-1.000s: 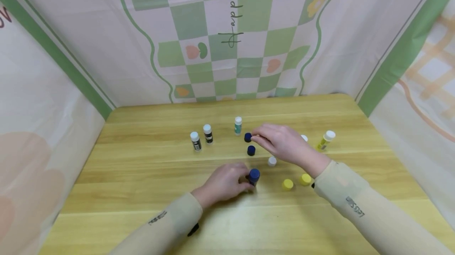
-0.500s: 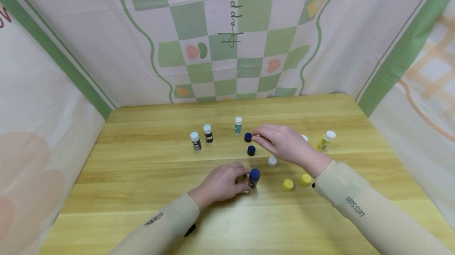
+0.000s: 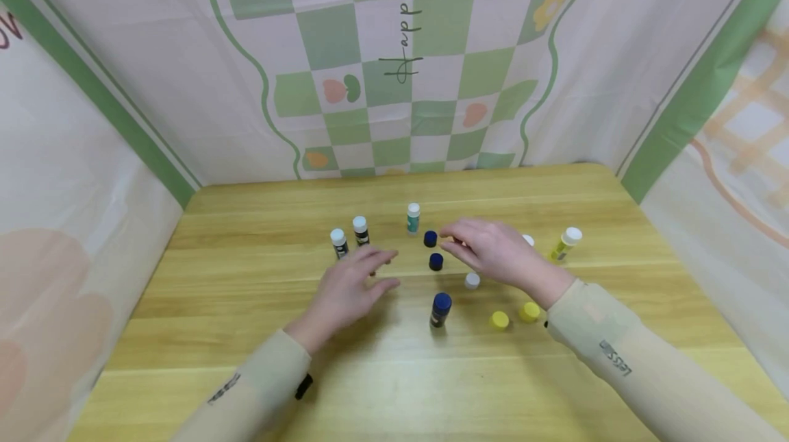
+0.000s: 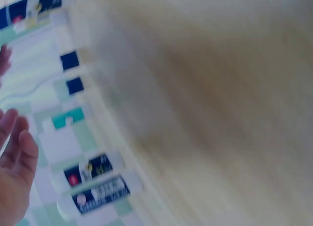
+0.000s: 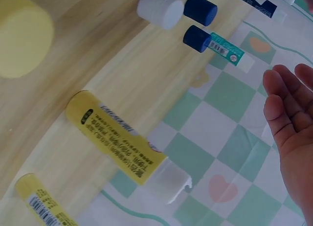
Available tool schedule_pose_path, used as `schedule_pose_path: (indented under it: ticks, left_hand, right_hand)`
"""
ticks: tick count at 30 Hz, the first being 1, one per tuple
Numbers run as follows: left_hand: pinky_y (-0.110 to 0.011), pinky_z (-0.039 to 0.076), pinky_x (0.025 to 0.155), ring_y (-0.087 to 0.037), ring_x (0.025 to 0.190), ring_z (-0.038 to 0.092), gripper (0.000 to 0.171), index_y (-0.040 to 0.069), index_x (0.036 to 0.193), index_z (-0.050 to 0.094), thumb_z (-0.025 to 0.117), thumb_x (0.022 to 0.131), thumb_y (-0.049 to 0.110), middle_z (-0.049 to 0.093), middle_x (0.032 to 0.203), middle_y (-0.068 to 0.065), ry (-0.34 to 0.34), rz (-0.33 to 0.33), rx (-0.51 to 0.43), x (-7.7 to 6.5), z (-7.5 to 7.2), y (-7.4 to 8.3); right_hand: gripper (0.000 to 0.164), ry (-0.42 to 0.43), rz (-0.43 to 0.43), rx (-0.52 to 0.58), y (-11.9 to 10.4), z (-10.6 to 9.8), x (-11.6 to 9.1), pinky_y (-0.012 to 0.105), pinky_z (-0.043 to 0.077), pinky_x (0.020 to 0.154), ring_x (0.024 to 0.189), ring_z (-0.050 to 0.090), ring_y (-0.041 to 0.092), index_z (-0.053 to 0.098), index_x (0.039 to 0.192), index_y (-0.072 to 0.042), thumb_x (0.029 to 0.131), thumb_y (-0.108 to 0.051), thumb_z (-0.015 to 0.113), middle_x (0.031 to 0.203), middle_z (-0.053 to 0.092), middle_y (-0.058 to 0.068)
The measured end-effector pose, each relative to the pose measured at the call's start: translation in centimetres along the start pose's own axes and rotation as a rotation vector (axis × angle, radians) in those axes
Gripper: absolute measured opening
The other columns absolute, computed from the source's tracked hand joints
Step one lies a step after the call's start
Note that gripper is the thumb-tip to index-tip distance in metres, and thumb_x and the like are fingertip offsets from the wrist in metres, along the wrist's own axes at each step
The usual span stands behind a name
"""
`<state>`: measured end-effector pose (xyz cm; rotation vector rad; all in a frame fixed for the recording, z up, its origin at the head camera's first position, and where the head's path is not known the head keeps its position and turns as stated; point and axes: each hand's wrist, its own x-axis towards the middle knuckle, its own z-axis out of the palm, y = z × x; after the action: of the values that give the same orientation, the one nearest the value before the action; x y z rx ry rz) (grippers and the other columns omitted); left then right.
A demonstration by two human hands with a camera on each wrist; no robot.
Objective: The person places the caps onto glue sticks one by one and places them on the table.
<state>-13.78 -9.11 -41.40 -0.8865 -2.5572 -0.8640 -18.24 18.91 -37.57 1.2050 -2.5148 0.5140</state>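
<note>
My left hand [image 3: 351, 284] is in the air with fingers and thumb spread, beside two dark-labelled glue sticks with white tops [image 3: 361, 224] that it partly hides. A glue stick with a blue cap [image 3: 440, 312] stands upright to its right, apart from the fingers. My right hand [image 3: 493, 250] hovers by two small blue caps [image 3: 430, 239], its fingers loosely bent and nothing between them. Behind the caps stands a teal-labelled glue stick [image 3: 413, 218]. In the right wrist view, a yellow glue stick [image 5: 117, 138] with a white top appears beside that hand.
A short white cap [image 3: 472, 281] and two yellow caps [image 3: 499, 321] sit right of the blue-capped stick. Another yellow glue stick [image 3: 564, 246] stands farther right. A patterned cloth [image 3: 394, 120] hangs behind the wooden table [image 3: 246, 223].
My left hand has let go of the blue-capped glue stick, which stays standing, and has moved left and away toward the dark-labelled sticks. The right hand has hardly moved.
</note>
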Motion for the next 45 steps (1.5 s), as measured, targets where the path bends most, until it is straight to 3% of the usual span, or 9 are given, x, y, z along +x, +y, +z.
schedule_pose_path:
  ticks: [4, 8, 10, 17, 21, 27, 34, 42, 45]
  left_hand:
    - [-0.037, 0.057, 0.091, -0.025, 0.11, 0.061, 0.049, 0.005, 0.129, 0.069, 0.086, 0.084, 0.016, 0.068, 0.121, -0.009, 0.185, 0.011, 0.035, 0.1, -1.3, -1.1]
    - [-0.045, 0.053, 0.099, -0.033, 0.121, 0.053, 0.061, 0.005, 0.138, 0.062, 0.086, 0.083, 0.013, 0.06, 0.131, -0.014, 0.258, -0.07, 0.022, 0.1, -2.3, -2.3]
    - [-0.049, 0.051, 0.104, -0.036, 0.128, 0.048, 0.068, 0.006, 0.145, 0.056, 0.086, 0.084, 0.012, 0.054, 0.138, -0.016, 0.246, -0.152, -0.002, 0.2, -2.7, -2.7]
    - [-0.053, 0.039, 0.116, -0.036, 0.144, 0.035, 0.09, 0.014, 0.162, 0.029, 0.082, 0.089, 0.021, 0.039, 0.156, -0.013, 0.092, -0.524, -0.138, 0.4, -3.1, -4.4]
    - [-0.054, 0.039, 0.116, -0.036, 0.142, 0.04, 0.091, 0.01, 0.162, 0.026, 0.081, 0.09, 0.022, 0.044, 0.154, -0.011, 0.032, -0.624, -0.228, 0.4, -3.0, -5.3]
    - [-0.056, 0.039, 0.115, -0.037, 0.138, 0.047, 0.085, 0.006, 0.158, 0.033, 0.08, 0.09, 0.021, 0.051, 0.149, -0.014, -0.023, -0.678, -0.28, 0.4, -2.5, -6.5]
    - [-0.05, 0.05, 0.104, -0.034, 0.125, 0.056, 0.076, 0.006, 0.154, 0.04, 0.08, 0.09, 0.019, 0.056, 0.144, -0.016, -0.046, -0.729, -0.277, 0.6, -1.8, -7.1]
    - [-0.044, 0.055, 0.091, -0.03, 0.111, 0.06, 0.063, 0.004, 0.146, 0.049, 0.079, 0.092, 0.017, 0.06, 0.136, -0.015, -0.056, -0.738, -0.27, 0.7, -1.1, -7.1]
    - [-0.04, 0.055, 0.082, -0.027, 0.101, 0.06, 0.051, 0.005, 0.136, 0.056, 0.079, 0.092, 0.017, 0.064, 0.128, -0.014, -0.056, -0.736, -0.256, 0.8, -0.8, -7.2]
  right_hand:
    - [0.022, -0.047, 0.033, -0.01, 0.2, 0.1, -0.3, 0.032, 0.059, 0.067, 0.08, 0.068, 0.015, 0.071, 0.114, -0.003, 0.096, -0.015, 0.072, 0.096, 0.073, 0.007]
    - [0.024, -0.097, 0.071, -0.012, 0.3, 0.2, -0.6, 0.033, 0.059, 0.068, 0.082, 0.069, 0.018, 0.069, 0.117, -0.004, 0.097, -0.016, 0.071, 0.1, 0.072, 0.008]
    - [0.025, -0.111, 0.084, -0.01, 0.4, 0.3, -0.7, 0.033, 0.059, 0.069, 0.083, 0.069, 0.019, 0.069, 0.119, -0.004, 0.098, -0.017, 0.071, 0.103, 0.072, 0.008]
    - [0.027, -0.113, 0.077, -0.031, 0.8, 0.6, -1.3, 0.03, 0.057, 0.066, 0.078, 0.066, 0.015, 0.069, 0.12, -0.006, 0.095, -0.017, 0.074, 0.103, 0.069, 0.005]
    - [0.029, -0.129, 0.063, -0.037, 1.0, 0.9, -1.6, 0.029, 0.057, 0.066, 0.078, 0.064, 0.013, 0.069, 0.12, -0.006, 0.094, -0.017, 0.076, 0.103, 0.067, 0.004]
    - [0.031, -0.192, 0.1, -0.031, 1.2, 1.1, -2.0, 0.029, 0.058, 0.066, 0.079, 0.065, 0.013, 0.068, 0.122, -0.007, 0.094, -0.019, 0.075, 0.106, 0.066, 0.006]
    - [0.032, -0.253, 0.126, -0.022, 1.3, 1.1, -2.3, 0.033, 0.059, 0.071, 0.083, 0.066, 0.016, 0.068, 0.123, -0.007, 0.095, -0.021, 0.075, 0.11, 0.066, 0.007]
    - [0.035, -0.332, 0.157, -0.016, 1.4, 1.3, -2.6, 0.039, 0.061, 0.079, 0.092, 0.07, 0.022, 0.068, 0.126, -0.007, 0.095, -0.022, 0.075, 0.115, 0.067, 0.008]
    - [0.037, -0.347, 0.145, -0.042, 1.4, 1.5, -2.6, 0.04, 0.061, 0.082, 0.096, 0.07, 0.022, 0.067, 0.128, -0.008, 0.095, -0.023, 0.075, 0.117, 0.067, 0.007]
